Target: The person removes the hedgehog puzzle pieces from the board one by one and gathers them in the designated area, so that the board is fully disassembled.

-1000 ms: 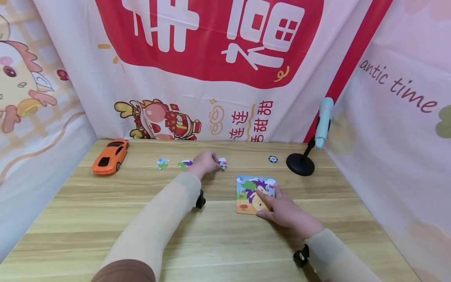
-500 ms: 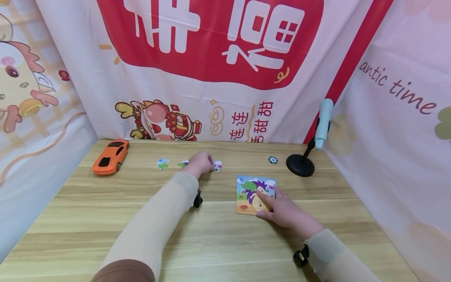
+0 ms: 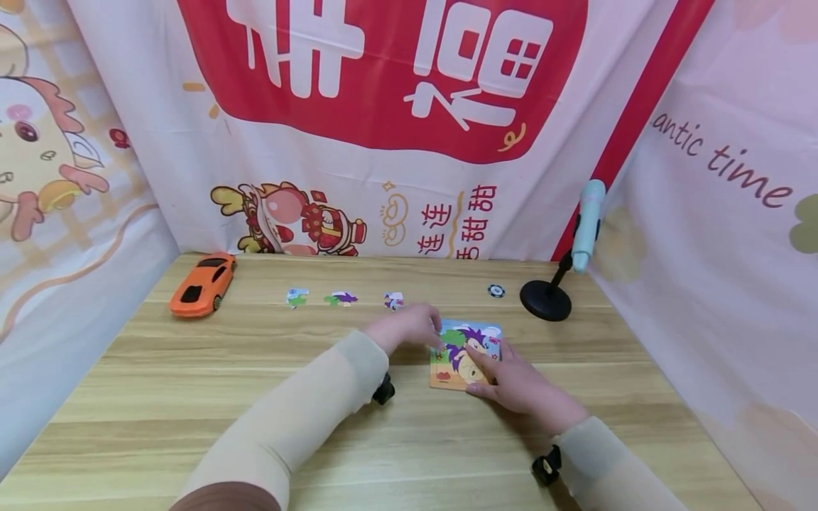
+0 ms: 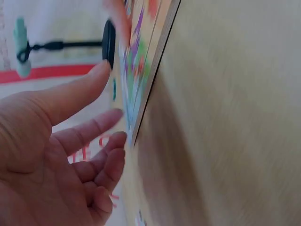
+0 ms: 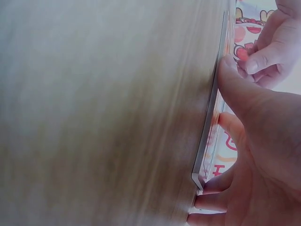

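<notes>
A square jigsaw puzzle [image 3: 473, 335] with a purple-haired cartoon figure lies flat on the table. My right hand [image 3: 520, 381] holds it at its right side, index finger on the picture and thumb along the near edge. In the right wrist view, other fingers reach round the far end of the puzzle board [image 5: 207, 136]. My left hand [image 3: 409, 328] hovers at the puzzle's upper left corner. The left wrist view shows its thumb and bent fingers apart, with nothing between them. Three loose puzzle pieces lie in a row farther back: a left one [image 3: 297, 297], a middle one [image 3: 341, 299] and a right one [image 3: 393, 300].
An orange toy car [image 3: 203, 285] sits at the back left. At the back right stands a turquoise microphone [image 3: 588, 223] on a black round stand [image 3: 546, 301], beside a small round chip [image 3: 495, 291]. Printed cloth [image 3: 358, 128] hangs behind the table.
My left hand has let go of the right puzzle piece, leaving it slightly farther left in the row, and has come right and nearer to the puzzle. My right hand has stayed on the puzzle.
</notes>
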Demonstrator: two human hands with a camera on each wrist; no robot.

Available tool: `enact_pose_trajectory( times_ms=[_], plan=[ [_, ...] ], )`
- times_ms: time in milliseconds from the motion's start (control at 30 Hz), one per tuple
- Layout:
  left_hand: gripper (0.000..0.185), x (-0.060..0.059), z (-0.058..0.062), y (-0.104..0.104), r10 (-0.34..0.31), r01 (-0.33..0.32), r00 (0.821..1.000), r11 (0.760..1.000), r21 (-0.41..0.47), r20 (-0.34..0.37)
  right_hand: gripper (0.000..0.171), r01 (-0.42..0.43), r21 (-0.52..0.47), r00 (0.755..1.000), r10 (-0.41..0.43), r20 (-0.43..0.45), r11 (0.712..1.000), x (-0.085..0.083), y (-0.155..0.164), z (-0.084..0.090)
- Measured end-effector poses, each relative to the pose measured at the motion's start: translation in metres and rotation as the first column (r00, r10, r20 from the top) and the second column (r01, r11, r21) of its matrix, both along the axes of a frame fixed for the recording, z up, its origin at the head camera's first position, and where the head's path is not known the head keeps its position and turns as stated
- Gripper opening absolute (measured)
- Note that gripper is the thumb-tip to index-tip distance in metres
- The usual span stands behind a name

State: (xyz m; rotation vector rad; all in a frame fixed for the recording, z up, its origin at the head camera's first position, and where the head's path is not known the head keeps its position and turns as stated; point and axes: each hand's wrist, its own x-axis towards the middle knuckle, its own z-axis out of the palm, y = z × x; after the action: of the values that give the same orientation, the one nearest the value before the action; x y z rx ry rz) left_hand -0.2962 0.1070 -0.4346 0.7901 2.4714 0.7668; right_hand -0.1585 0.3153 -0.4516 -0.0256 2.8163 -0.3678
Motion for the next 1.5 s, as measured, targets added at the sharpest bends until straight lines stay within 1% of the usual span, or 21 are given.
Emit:
enact_pose_trajectory(
  times_ms=[67,133,300,633,800,967,1067,1200,1267,1367,1500],
  plan=[
    [0.033,0.006,-0.003,0.005,-0.023,0.023,1.000,0.999,-0.038,-0.013,0.076,-0.004,-0.003,1.000,0.004,-0.006,1.000,0.000,0.001,0.000],
    [0.032,0.010,-0.008,0.009,-0.029,0.028,0.999,0.998,-0.055,-0.033,0.076,-0.010,-0.001,1.000,0.010,-0.012,1.000,0.001,0.002,-0.001],
    [0.027,0.015,-0.013,0.012,-0.010,0.008,0.998,0.999,-0.036,-0.065,0.076,-0.019,-0.001,1.000,0.019,-0.015,1.000,0.001,0.002,0.000],
    [0.028,0.014,-0.013,0.011,0.017,-0.017,1.000,1.000,-0.001,-0.024,0.076,-0.022,0.005,1.000,0.022,-0.015,1.000,-0.001,0.000,0.000],
    [0.021,0.012,-0.015,0.012,0.020,-0.020,1.000,0.999,0.042,-0.017,0.077,-0.023,0.004,1.000,0.023,-0.015,1.000,-0.001,0.001,0.001],
    [0.016,0.010,-0.017,0.012,0.039,-0.040,0.999,0.995,0.086,0.012,0.077,-0.023,0.011,1.000,0.023,-0.010,1.000,-0.001,0.001,0.000],
    [0.021,0.012,-0.018,0.013,0.037,-0.039,0.999,0.996,0.086,0.021,0.077,-0.024,0.013,1.000,0.024,-0.008,1.000,-0.001,0.001,-0.001],
    [0.036,0.015,-0.020,0.015,-0.001,0.002,1.000,0.998,0.057,-0.002,0.076,-0.023,0.009,1.000,0.023,-0.008,1.000,-0.002,0.001,-0.001],
    [0.039,0.016,-0.020,0.017,-0.018,0.019,1.000,0.999,0.050,-0.012,0.076,-0.025,0.007,1.000,0.025,-0.012,1.000,-0.002,0.002,-0.002],
    [0.034,0.017,-0.021,0.019,-0.023,0.023,1.000,0.998,0.063,-0.010,0.076,-0.030,0.012,0.999,0.030,-0.016,0.999,-0.002,0.002,-0.002],
    [0.020,0.015,-0.025,0.019,-0.008,0.003,0.999,0.992,0.128,0.036,0.076,-0.033,0.016,0.999,0.033,-0.018,0.999,-0.002,0.002,-0.002]
  ],
)
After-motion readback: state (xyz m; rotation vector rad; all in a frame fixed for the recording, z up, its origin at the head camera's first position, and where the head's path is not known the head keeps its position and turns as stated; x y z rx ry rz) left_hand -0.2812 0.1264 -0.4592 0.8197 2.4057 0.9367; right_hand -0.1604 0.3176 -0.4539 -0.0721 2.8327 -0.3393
